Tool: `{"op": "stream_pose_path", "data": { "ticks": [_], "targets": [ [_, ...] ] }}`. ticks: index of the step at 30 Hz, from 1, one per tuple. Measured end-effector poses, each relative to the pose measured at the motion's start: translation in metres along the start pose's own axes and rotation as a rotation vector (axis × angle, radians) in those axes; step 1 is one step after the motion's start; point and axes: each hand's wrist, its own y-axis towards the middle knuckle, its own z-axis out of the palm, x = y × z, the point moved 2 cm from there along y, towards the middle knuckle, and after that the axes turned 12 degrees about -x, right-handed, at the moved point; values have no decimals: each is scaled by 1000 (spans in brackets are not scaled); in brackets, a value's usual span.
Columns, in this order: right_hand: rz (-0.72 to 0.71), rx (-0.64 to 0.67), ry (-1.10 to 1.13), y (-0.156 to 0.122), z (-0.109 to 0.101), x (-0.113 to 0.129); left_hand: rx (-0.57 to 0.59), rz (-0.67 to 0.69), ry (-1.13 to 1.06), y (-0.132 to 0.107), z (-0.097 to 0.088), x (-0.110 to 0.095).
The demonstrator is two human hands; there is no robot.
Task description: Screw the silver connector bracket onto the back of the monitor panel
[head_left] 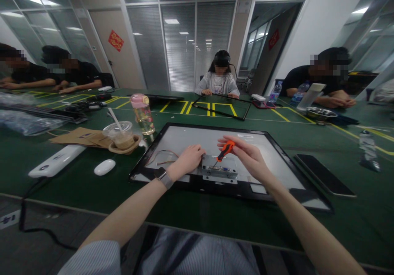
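A monitor panel (191,137) lies face down on the green table, black frame around a grey metal back. A small metal circuit box (220,171) sits near its front edge. My right hand (246,156) is closed around an orange-handled screwdriver (225,150), whose tip points down at the box. My left hand (187,160), with a watch on the wrist, rests curled on the panel, touching the left side of the box. Thin wires (163,156) loop on the panel to the left of that hand.
Left of the panel are a white mouse (104,167), a white power strip (57,160), an iced drink cup (121,134) and a pink-capped bottle (143,113). A dark phone (323,174) lies to the right. Several people sit around the table; one opposite handles a black frame (221,106).
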Motion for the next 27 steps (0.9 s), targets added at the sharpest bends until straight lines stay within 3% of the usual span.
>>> {"op": "stream_pose_path", "data": {
  "ticks": [8, 15, 22, 27],
  "targets": [
    [-107, -154, -64, 1, 3, 1, -5, -2, -21, 0, 0, 1],
    [-28, -38, -17, -1, 1, 1, -13, -1, -21, 0, 0, 1],
    [-122, -187, -55, 0, 5, 0, -14, -1, -21, -1, 1, 2],
    [-48, -67, -41, -1, 3, 3, -2, -7, -10, 0, 1, 1]
  ]
}}
